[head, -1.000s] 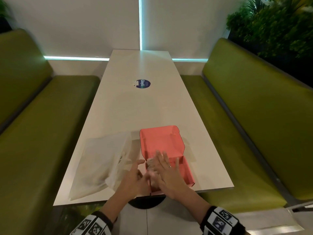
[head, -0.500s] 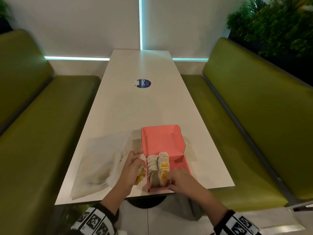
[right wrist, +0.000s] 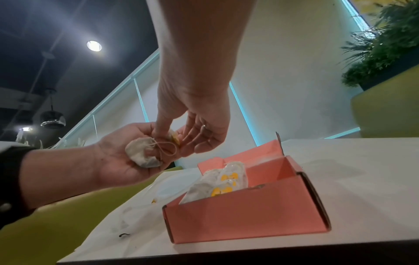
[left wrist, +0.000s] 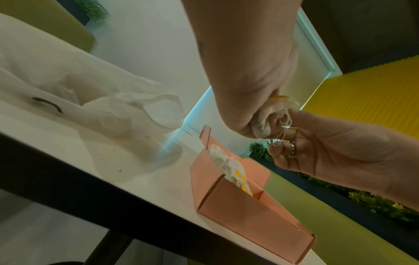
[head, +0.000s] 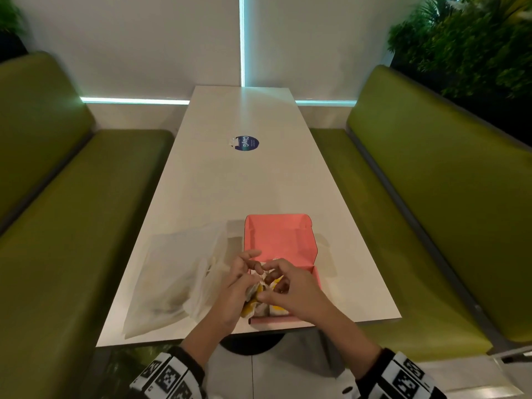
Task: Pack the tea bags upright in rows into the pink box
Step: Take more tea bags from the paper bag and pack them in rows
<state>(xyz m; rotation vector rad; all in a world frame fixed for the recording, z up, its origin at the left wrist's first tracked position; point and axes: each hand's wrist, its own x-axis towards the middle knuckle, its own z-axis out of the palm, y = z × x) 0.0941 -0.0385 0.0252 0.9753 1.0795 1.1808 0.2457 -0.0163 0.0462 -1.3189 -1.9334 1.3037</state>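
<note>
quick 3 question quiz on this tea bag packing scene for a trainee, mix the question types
1. True or false: the pink box already holds some tea bags.
2. Which hand cradles the loose tea bag in its palm? A) left hand B) right hand
3. Fill in: the plastic bag lies on the table to the ____ of the box.

Key: 1 true; 2 A; 3 left

box rows [head: 277,311] — hidden under hands | bag contents [head: 172,283] — unclear
</note>
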